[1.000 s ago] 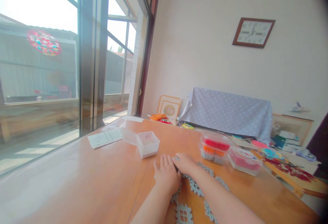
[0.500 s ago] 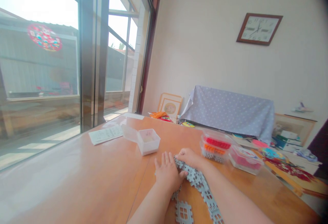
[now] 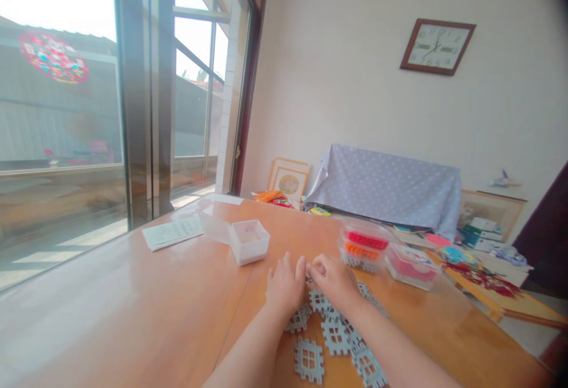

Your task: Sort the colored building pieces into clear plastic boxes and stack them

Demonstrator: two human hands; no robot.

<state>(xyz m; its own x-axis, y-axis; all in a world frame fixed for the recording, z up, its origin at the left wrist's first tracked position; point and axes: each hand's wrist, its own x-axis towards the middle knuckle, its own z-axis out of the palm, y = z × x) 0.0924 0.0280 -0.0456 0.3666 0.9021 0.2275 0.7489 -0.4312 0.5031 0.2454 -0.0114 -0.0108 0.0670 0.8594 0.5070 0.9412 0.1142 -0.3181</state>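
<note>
Grey plastic interlocking tiles with window-like cutouts lie in a loose heap on the table before me. My left hand [image 3: 286, 286] rests at the heap's far left edge, its fingers stretched forward and the thumb side against the tiles. My right hand [image 3: 335, 281] is just to its right, with thumb and fingers pinched on a grey tile [image 3: 309, 278] that shows only partly between the hands. Nearer to me, one flat tile [image 3: 309, 360] lies apart, and several overlapping tiles [image 3: 336, 337] spread below my right wrist. My right forearm hides part of the heap.
A white open box [image 3: 251, 249] with its clear lid stands beyond my left hand, beside a printed sheet [image 3: 173, 232]. At the right are stacked clear containers of red, orange and grey pieces [image 3: 364, 248] and a pink-filled box [image 3: 412, 265]. A window [image 3: 62, 116] borders the left side.
The grey tiles, a curved overlapping row before, now lie looser and more spread. My left hand's spread fingers have drawn closer together, and my right hand is nearer to it. The view has shifted slightly.
</note>
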